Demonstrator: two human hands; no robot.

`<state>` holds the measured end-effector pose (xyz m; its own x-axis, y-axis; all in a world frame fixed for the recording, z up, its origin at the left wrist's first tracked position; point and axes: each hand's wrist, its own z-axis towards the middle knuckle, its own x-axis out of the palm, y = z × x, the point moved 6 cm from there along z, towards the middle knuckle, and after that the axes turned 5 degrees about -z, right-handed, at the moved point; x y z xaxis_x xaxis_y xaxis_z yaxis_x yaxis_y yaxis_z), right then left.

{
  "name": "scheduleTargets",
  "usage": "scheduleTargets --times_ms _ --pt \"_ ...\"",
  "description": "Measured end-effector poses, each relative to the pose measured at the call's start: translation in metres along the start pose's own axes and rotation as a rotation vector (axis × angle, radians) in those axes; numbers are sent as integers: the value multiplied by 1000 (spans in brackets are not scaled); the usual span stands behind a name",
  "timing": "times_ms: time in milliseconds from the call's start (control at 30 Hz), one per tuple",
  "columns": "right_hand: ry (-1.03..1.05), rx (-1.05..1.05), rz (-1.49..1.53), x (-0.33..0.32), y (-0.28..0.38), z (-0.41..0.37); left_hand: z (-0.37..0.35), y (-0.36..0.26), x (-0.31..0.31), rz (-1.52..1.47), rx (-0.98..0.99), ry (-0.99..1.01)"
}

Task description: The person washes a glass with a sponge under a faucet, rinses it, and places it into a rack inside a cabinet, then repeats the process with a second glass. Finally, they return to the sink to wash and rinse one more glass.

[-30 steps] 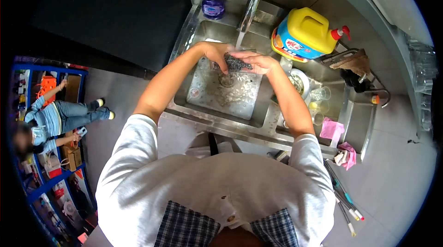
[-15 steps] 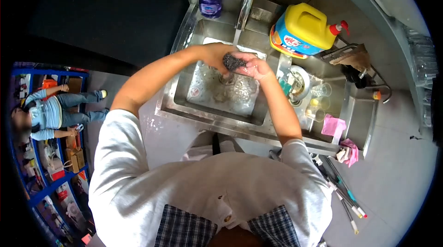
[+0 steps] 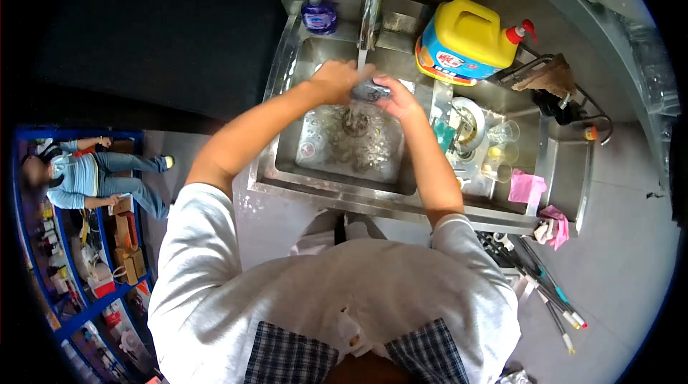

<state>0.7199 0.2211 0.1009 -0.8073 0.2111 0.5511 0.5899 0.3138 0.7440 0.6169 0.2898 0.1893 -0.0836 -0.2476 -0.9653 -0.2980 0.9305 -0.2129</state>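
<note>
Stainless-steel sink [image 3: 330, 187], one, with two basins: steel walls all round the left-hand basin, open room between the hands and its front rim. Dark scouring pad [image 3: 370, 91], one, between the hands, below the faucet [image 3: 370, 15], water running. Right hand [image 3: 398, 99]: fingers and thumb curved round the pad's side. Left hand [image 3: 335, 81]: against the pad, fingers blurred, grip cannot be told. Behind: purple pump bottle [image 3: 319, 17], one; yellow jug [image 3: 466, 40], one. Right-hand basin: round dish [image 3: 476, 115], one; green sponge [image 3: 444, 136], one; clear cups [image 3: 508, 152], three; pink cloth [image 3: 527, 189] on its front edge, one.
</note>
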Motion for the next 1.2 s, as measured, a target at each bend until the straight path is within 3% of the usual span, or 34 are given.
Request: scheduleTargets --times_ms 100,167,300,367,433,467,600,700,733,833,900,967,1033,1167,1200 --pt "-76 -127 -149 -6 14 -4 -14 16 1 -86 -7 -241" --pt "-205 -225 -235 -12 25 -6 -16 13 0 -115 -64 -236" --pt "-230 -225 -280 14 35 4 -11 5 0 78 -35 -279" --pt "-285 -92 -71 20 35 0 -14 -1 -9 237 -15 -361" --pt "-360 -36 -36 17 38 0 -13 -4 -19 160 -99 -222" --pt "-292 -97 -59 16 37 3 -13 -5 -21 118 -143 -151" --pt "-175 -405 -306 18 35 3 0 26 9 -956 -42 524" --pt "-496 -205 -75 -3 13 1 0 18 22 -416 -190 341" --pt "-528 -50 70 -13 0 5 -3 2 15 -124 -243 194" --pt "-691 -14 345 -51 -3 -6 -3 13 35 -13 -199 -118" --pt "-789 -282 141 -84 27 -37 -18 23 31 -444 -180 -309" --pt "-985 -548 -838 -118 60 -69 -26 33 40 -813 -142 -482" --pt "-1182 -581 -1341 -120 65 -93 -18 39 80 -1142 -120 -440" --pt "-1013 -530 -1649 -136 36 -91 -19 11 113 -1523 -157 -468" --pt "-966 -525 -1612 -136 31 -91 -18 6 118 -1569 -159 -480"
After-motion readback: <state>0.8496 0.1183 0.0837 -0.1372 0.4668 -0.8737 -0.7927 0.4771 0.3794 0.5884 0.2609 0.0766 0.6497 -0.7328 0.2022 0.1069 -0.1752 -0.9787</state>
